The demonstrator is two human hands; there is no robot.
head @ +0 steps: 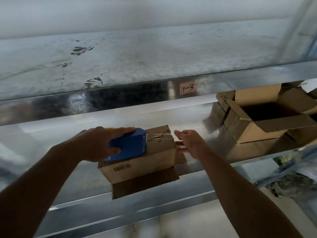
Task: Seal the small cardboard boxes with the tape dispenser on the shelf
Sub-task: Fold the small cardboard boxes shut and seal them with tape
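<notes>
Left hand point(96, 145) grips the tape dispenser point(130, 145) atop the small box point(145, 162), flat right hand point(190, 143) steadying it; tape seemingly part-laid, open box point(257, 124) unsealed.

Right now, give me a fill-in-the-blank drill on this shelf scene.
1. The left hand grips a ____ tape dispenser on the small box.
2. That box's near side bears a printed ____.
3. The other box, further right on the shelf, has its top ____.
4. The label on the beam reads ____.
Missing: blue; barcode; open; 1-3.
</notes>
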